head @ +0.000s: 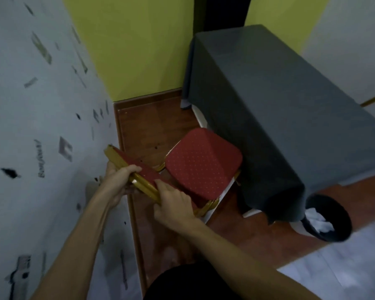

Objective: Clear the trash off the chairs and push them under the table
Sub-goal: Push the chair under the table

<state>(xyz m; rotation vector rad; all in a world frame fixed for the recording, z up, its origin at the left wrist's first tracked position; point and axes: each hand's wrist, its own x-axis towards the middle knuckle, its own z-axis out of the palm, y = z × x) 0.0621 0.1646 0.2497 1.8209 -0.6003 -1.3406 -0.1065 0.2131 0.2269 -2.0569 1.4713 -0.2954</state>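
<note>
Beside the grey-clothed table (268, 109), left hand (119, 180) and right hand (173, 204) each in firm grip on red chair (201, 163) backrest

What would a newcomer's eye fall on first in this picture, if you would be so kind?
Most likely the red chair with its gold frame at the centre, its seat bare and its front edge just meeting the table's dark grey tablecloth. Next, the left hand and right hand, both gripping the top of the chair's backrest. At lower right, a dark bin holding white crumpled trash sits by the table's corner.
</note>
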